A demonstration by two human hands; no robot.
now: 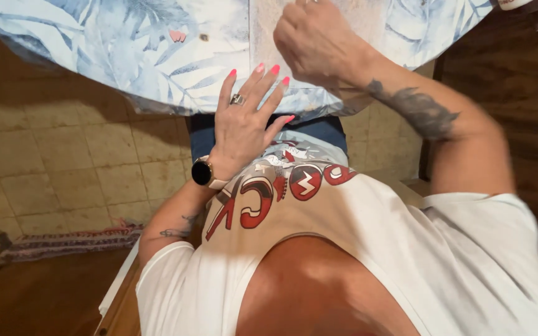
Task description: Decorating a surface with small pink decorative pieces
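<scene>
Now L hand (242,127) flat, grip open; R hand (319,40) fisted on tablecloth (157,56).

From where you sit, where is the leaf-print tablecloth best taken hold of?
Probably at the hanging hem of the tablecloth, where it drapes loose over the near table edge above the lap. Pinch that free fold from below and in front. The left hand, open with fingers spread, lies nearest it. The right hand is curled up on top, so it is less handy.

Left hand (244,121) lies flat, fingers (263,87) spread (pink nails), touching the leaf-print tablecloth (126,50).
</scene>
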